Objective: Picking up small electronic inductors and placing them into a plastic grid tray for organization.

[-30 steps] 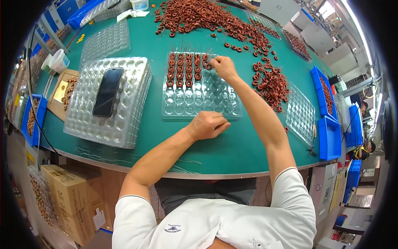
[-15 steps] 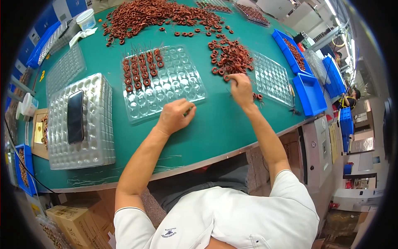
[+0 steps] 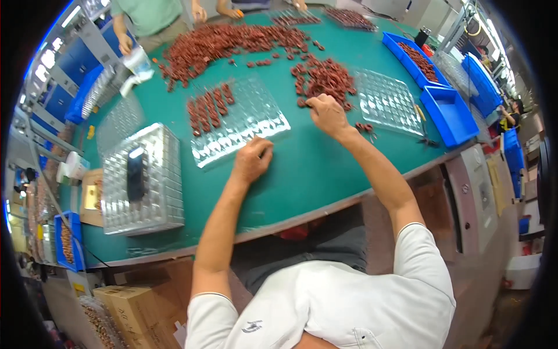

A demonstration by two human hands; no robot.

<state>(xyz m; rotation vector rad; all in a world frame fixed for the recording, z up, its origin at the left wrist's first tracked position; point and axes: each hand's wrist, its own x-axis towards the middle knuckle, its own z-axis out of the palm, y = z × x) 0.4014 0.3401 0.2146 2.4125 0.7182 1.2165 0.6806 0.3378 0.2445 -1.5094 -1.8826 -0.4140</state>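
Note:
My right hand is at the near edge of a small pile of red-brown ring coils with thin wire leads. Its thumb and forefinger are pinched at a ring coil on the pile's left edge. My left hand rests with curled fingers by the near right edge of a clear plastic tray. Whether anything lies inside those fingers is hidden. Rows of ring coils fill the tray's left part, and its right part shows bare pockets.
A large coil heap lies farther back. At left, a dark phone tops stacked clear trays. Rightward are another clear tray, pliers and blue bins. Other people's hands show at the far edge.
The view has tilted, bringing people at the far side into sight. My right hand has closed in on the small pile's near left edge. My left hand stays curled beside the tray.

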